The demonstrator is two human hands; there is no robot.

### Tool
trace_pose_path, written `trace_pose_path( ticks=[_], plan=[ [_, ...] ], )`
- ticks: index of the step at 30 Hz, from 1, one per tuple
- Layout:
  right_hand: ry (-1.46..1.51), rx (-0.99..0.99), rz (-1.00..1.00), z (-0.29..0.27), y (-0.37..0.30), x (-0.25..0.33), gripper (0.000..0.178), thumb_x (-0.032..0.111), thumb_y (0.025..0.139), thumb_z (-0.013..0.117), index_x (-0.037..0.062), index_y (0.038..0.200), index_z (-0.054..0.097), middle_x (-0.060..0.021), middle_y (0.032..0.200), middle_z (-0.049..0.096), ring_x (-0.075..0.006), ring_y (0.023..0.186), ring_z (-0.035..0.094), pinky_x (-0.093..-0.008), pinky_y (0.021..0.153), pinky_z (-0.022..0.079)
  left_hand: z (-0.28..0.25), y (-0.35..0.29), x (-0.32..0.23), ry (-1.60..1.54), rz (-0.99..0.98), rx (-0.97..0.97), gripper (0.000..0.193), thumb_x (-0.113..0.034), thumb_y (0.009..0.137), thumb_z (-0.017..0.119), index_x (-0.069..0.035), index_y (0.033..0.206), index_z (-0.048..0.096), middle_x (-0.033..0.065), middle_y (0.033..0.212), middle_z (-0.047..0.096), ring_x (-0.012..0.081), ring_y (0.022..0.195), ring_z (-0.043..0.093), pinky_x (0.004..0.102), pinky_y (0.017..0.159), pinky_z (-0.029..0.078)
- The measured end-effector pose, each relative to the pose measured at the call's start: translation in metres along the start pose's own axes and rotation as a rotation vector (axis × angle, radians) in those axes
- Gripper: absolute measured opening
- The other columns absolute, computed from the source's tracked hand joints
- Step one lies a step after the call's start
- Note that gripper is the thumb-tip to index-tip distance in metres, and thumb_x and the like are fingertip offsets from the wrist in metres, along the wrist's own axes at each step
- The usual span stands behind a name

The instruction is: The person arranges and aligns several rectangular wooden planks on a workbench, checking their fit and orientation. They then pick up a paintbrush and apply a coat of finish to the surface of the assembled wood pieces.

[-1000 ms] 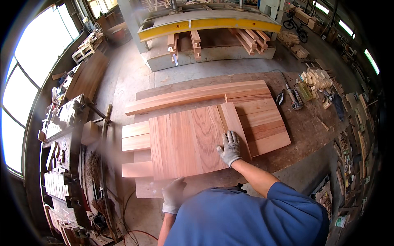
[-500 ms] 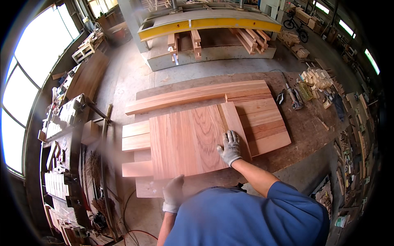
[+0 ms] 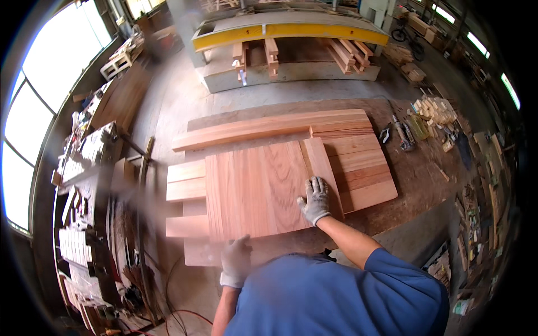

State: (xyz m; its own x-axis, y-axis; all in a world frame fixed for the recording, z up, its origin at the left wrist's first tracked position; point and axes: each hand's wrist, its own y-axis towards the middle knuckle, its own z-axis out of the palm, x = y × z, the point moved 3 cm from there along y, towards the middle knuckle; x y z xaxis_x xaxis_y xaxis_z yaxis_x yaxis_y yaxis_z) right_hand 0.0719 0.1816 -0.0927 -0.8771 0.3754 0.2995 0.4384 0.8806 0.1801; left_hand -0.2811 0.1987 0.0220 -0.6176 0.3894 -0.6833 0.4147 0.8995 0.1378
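Note:
My right hand [image 3: 315, 201], in a grey work glove, lies with fingers stretched at the right side of a square wooden panel [image 3: 252, 187]. It presses where the panel meets a narrow wooden strip [image 3: 323, 168]. At the panel's front left edge is my left hand [image 3: 235, 259], also gloved. Its fingers are blurred, and whether they touch the edge is unclear. Several boards [image 3: 358, 173] show beneath the panel on the right, and lighter board ends [image 3: 186, 190] stick out on the left. A long wooden plank [image 3: 263, 127] lies behind it.
The pieces rest on a brown worktable [image 3: 414, 173]. A power tool [image 3: 402, 134] and a heap of small wood blocks [image 3: 434, 109] sit at its right. Beyond stands a press with a yellow beam [image 3: 291, 35]. Cluttered racks [image 3: 84, 224] line the left; a red hose [image 3: 193, 313] lies on the floor.
My left hand has moved slightly up and toward the panel's front edge. My right hand stays in place on the panel. The view has shifted a little.

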Motion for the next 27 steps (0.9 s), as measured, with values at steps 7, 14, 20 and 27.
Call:
trace_pose_path(
  ticks=[7,14,20,27],
  plan=[
    [-0.092,-0.079,-0.064,0.024,-0.007,-0.028,0.078,0.046,0.094,0.066,-0.0022,0.153,0.051,-0.0287,0.164,0.041,-0.0453,0.156,0.031,-0.0621,0.128,0.021,-0.003,0.034,-0.029,0.151,0.259,0.171,0.028,-0.007,0.093,0.065,-0.011,0.12,0.071,0.014,0.104,0.071,0.0372,0.097,0.069,0.0481,0.085,0.057],
    [-0.126,-0.098,-0.118,0.01,-0.002,-0.017,0.075,0.046,0.094,0.069,-0.0025,0.149,0.055,-0.0272,0.16,0.046,-0.0442,0.152,0.036,-0.0597,0.126,0.024,-0.008,0.061,-0.064,0.525,0.409,0.324,0.026,-0.012,0.095,0.06,-0.011,0.118,0.071,0.0068,0.107,0.071,0.0263,0.108,0.068,0.0413,0.095,0.055],
    [-0.1,-0.063,-0.098,0.011,-0.001,-0.016,0.074,0.044,0.095,0.068,-0.0028,0.15,0.053,-0.0273,0.162,0.044,-0.0442,0.153,0.034,-0.0563,0.127,0.025,-0.006,0.065,-0.061,0.497,0.429,0.325,0.026,-0.01,0.095,0.06,-0.011,0.118,0.072,0.0076,0.109,0.071,0.0273,0.109,0.068,0.0418,0.094,0.056],
    [0.338,0.178,0.004,-0.013,0.008,0.01,0.045,0.034,0.091,0.076,0.0024,0.123,0.072,-0.0214,0.136,0.067,-0.035,0.123,0.064,-0.0459,0.107,0.05,0.011,0.046,-0.029,0.342,0.127,0.523,0.029,-0.002,0.095,0.055,-0.012,0.117,0.072,0.0144,0.11,0.071,0.035,0.11,0.069,0.0462,0.094,0.057]
  ],
)
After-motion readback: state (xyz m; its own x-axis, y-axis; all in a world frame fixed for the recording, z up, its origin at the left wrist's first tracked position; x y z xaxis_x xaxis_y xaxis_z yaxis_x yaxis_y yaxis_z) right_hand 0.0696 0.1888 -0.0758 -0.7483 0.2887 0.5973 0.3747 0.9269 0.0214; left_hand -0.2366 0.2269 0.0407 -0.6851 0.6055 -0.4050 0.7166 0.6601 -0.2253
